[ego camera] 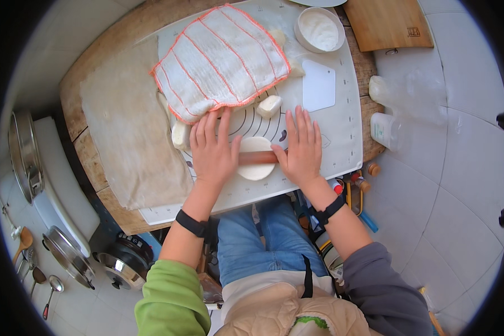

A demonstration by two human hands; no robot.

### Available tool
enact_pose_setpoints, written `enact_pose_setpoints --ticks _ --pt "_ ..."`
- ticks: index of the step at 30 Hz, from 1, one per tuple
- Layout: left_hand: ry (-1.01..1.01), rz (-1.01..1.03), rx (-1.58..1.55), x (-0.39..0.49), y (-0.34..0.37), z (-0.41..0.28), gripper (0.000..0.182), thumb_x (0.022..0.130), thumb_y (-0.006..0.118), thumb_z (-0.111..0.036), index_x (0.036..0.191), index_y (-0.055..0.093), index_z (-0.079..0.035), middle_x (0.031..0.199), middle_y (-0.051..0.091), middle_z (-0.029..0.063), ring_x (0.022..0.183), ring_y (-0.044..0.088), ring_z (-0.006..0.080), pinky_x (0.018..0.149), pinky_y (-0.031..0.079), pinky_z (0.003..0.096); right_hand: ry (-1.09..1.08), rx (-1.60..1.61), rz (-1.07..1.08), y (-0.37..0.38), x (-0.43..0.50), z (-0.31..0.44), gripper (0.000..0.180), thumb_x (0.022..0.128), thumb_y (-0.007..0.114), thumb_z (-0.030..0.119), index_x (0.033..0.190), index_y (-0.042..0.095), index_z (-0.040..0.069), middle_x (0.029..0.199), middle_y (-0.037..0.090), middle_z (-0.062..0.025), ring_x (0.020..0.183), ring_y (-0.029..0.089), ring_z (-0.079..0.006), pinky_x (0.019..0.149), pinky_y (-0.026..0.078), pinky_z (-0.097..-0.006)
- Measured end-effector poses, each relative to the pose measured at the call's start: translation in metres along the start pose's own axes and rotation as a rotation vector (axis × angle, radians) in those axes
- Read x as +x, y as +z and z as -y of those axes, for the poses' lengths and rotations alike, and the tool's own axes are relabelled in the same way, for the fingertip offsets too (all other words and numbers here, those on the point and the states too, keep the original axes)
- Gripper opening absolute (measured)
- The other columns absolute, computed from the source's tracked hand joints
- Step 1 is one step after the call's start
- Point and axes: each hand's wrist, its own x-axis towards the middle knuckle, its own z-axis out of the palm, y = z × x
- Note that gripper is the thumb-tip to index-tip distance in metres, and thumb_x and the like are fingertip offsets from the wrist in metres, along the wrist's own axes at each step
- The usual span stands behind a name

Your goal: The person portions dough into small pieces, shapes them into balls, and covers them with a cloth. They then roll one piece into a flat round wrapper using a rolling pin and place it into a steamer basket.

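Observation:
A small wooden rolling pin (257,158) lies across a flat round of white dough (255,171) on a printed pastry mat (340,138). My left hand (214,151) rests flat over the pin's left end, fingers stretched out to the hem of a white cloth with orange stitching (222,54). Over its right end lies my right hand (302,155), also flat, with the fingers pointing forward. Both palms hide the ends of the pin. One dough piece (269,106) sits just beyond the round. Another piece of dough (180,135) is beside my left hand, partly covered by it.
A bowl of white flour (298,35) and a white dough scraper (319,86) are at the far right of the mat. Beige cloth (126,126) covers the wooden table's left side. A wooden board (388,25) stands at the back right. Pots and a lidded pan (124,269) are lower left.

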Motion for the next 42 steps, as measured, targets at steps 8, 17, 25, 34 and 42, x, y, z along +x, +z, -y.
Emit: enact_pose_setpoints --ticks 8,17,25,34,42 --pt "0.006 -0.242 -0.072 0.062 0.01 0.011 0.045 0.101 0.068 -0.008 0.145 0.06 -0.007 0.147 0.06 0.0105 0.133 0.053 0.0308 0.113 0.037 0.046 -0.002 0.053 -0.152 -0.003 0.085 -0.019 0.082 0.108 0.061 0.046 0.169 0.032 -0.002 0.174 0.034 -0.024 0.159 0.033 -0.0414 0.13 0.027 -0.0542" --pt "0.142 -0.263 -0.199 0.045 0.025 0.017 0.03 0.088 0.076 0.002 0.11 0.058 -0.009 0.119 0.066 0.0101 0.112 0.063 0.0337 0.098 0.05 0.0467 -0.038 0.115 -0.115 -0.005 0.081 -0.023 0.083 0.107 0.062 0.044 0.169 0.031 -0.001 0.173 0.037 -0.0206 0.159 0.036 -0.0381 0.13 0.028 -0.0525" --pt "0.108 -0.042 -0.253 0.009 0.016 -0.005 0.042 0.087 0.079 -0.013 0.124 0.058 -0.008 0.131 0.065 0.01 0.123 0.061 0.0362 0.11 0.048 0.0494 -0.006 0.069 -0.03 -0.002 0.023 -0.013 0.077 0.104 0.064 0.043 0.169 0.039 0.009 0.172 0.041 -0.0166 0.156 0.042 -0.0355 0.128 0.032 -0.0529" --pt "0.097 0.133 -0.151 -0.03 0.009 -0.019 0.059 0.104 0.056 -0.032 0.157 0.052 -0.007 0.16 0.059 0.0069 0.148 0.055 0.0263 0.126 0.037 0.0469 -0.011 0.008 -0.011 0.006 -0.026 -0.008 0.07 0.104 0.063 0.045 0.166 0.048 0.015 0.169 0.048 -0.0096 0.154 0.046 -0.0285 0.127 0.033 -0.0523" --pt "0.242 0.211 -0.14 -0.064 -0.005 -0.022 0.055 0.102 0.06 -0.037 0.153 0.063 -0.018 0.159 0.06 0.0056 0.145 0.058 0.0229 0.118 0.039 0.0451 -0.035 0.025 0.079 0.006 -0.072 -0.001 0.072 0.104 0.063 0.045 0.166 0.046 0.012 0.169 0.049 -0.0075 0.152 0.047 -0.0265 0.126 0.032 -0.049"
